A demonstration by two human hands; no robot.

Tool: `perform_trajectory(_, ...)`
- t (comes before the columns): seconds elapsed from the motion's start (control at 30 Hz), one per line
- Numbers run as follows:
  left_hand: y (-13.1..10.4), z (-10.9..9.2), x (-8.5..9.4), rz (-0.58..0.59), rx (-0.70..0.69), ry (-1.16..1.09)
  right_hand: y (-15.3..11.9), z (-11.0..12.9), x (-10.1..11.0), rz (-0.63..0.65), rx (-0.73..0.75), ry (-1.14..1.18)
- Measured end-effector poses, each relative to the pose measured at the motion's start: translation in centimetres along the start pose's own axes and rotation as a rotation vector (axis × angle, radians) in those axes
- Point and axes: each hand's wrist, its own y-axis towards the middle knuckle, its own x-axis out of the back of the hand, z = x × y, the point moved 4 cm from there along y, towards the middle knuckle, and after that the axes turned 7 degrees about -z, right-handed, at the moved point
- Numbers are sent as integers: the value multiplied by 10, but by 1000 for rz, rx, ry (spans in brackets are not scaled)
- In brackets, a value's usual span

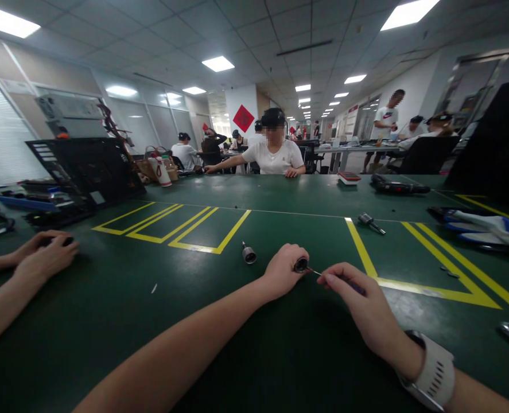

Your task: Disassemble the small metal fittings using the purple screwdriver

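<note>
Over the bench (120,321), our left hand (285,267) grips a dark cylindrical part (301,264), likely rigid, slick, best held mid-barrel; our right hand (353,289) pinches a thin-shafted tool (315,272).

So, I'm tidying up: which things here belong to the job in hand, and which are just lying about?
Job in hand, apparently:
dark cylindrical part, in the left hand
thin tool, in the right hand
possibly the two loose metal parts

Probably just lying about:
red-and-white box
blue-and-white item
white sliver
</note>
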Motion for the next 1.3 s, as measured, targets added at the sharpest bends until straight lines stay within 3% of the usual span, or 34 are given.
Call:
perform_trajectory(0.13,1,-1,0,-5,-43,-39,6,-10,0,-22,-99,202)
perform_trajectory(0.33,2,2,1,-51,12,-161,7,-14,-2,-6,-188,371)
perform_trajectory(0.63,0,2,1,-62,31,-11,-2,-15,-1,-30,-116,234)
perform_trajectory(1.0,-1,0,3,-84,-5,-59,3,-18,-1,29,-235,444)
perform_trajectory(1.3,0,6,-2,-91,30,39,-1,-14,-5,-33,-226,370)
